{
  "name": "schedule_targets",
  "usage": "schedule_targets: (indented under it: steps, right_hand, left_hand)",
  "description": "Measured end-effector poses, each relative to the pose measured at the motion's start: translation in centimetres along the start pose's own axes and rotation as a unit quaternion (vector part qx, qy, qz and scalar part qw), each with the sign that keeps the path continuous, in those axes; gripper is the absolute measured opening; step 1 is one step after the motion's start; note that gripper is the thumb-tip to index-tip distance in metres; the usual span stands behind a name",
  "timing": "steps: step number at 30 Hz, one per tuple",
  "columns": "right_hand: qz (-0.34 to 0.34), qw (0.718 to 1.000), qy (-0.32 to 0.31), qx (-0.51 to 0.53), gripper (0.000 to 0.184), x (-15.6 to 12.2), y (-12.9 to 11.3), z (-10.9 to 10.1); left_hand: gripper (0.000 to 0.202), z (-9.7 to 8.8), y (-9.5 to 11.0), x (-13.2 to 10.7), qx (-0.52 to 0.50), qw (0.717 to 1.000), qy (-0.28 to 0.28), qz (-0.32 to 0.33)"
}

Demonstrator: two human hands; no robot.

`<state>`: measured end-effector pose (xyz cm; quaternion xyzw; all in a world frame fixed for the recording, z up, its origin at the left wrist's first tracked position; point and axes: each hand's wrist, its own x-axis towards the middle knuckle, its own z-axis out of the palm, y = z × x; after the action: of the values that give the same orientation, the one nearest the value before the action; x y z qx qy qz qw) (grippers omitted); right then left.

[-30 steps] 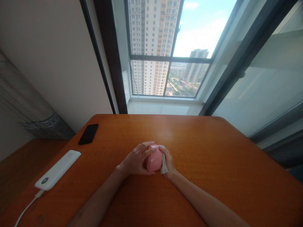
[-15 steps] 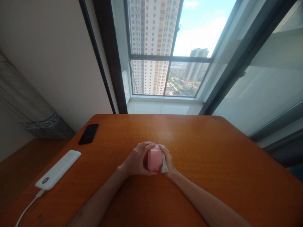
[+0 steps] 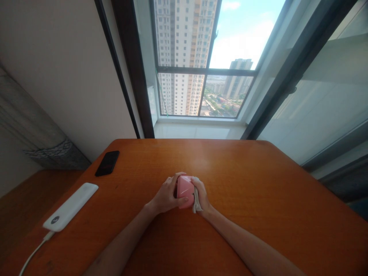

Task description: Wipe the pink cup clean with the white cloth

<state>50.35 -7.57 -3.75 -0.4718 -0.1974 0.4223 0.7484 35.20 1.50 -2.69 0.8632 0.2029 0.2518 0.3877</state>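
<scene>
Both my hands meet in the middle of the orange wooden table [image 3: 244, 172], around a small, rounded pink object [image 3: 185, 190] whose exact kind I cannot tell. My left hand [image 3: 168, 194] wraps its left side, with the fingers curled over the front. Against its right side presses my right hand [image 3: 201, 194], pinching a white cloth [image 3: 196, 203] that hangs below the fingers. Part of the pink object is hidden behind my fingers.
A black smartphone [image 3: 107, 163] lies face up near the table's far left edge. Closer to me sits a white power bank [image 3: 70, 207] with a white cable [image 3: 34, 255]. Beyond the far edge is a tall window [image 3: 201, 65].
The pink object has turned and tilted slightly in my hands. My left fingers have shifted around it, and both hands sit a little closer together.
</scene>
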Motion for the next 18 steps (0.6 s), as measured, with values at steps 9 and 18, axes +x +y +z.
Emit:
schedule_targets:
  steps: [9, 18]
  right_hand:
    - [-0.003, 1.000, 0.003, 0.008, 0.036, -0.10, -0.12, 0.21]
    - [-0.010, 1.000, 0.013, -0.007, 0.040, 0.03, 0.16, 0.01]
  left_hand:
    - [0.085, 0.11, -0.28, -0.12, -0.008, 1.000, 0.002, 0.004]
    - [0.086, 0.14, -0.38, -0.23, 0.001, 1.000, 0.002, 0.008]
